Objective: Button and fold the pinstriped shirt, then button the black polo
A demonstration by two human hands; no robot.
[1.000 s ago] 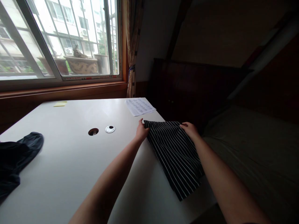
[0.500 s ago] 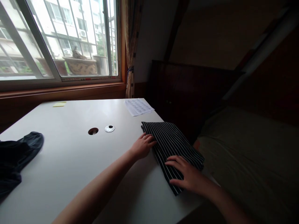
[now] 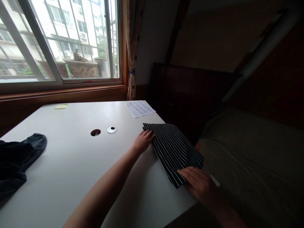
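A folded black cloth with white stripes [image 3: 174, 142] lies at the right edge of the white table [image 3: 71, 164]. My left hand [image 3: 143, 141] rests on its far left edge, fingers stretched over the fabric and slightly apart; the thumb is hidden. At the near right end, my right hand [image 3: 197, 183] has its fingers pressed together over the cloth's border, holding it. The thumb there is out of sight beneath. Some bulging creases run across the fabric between both hands.
A crumpled dark garment [image 3: 21, 158] lies at the table's left. Printed papers [image 3: 139, 109] and a yellow note [image 3: 61, 106] lie toward the back. A round hole [image 3: 95, 132] and a silver grommet [image 3: 111, 130] mark the tabletop. A bed-like surface [image 3: 249, 164] is on the right.
My right hand has gone from spread fingers on the cloth to closed fingers at its near right edge. My left hand has shifted slightly toward the far left corner. The cloth's near corner has moved up.
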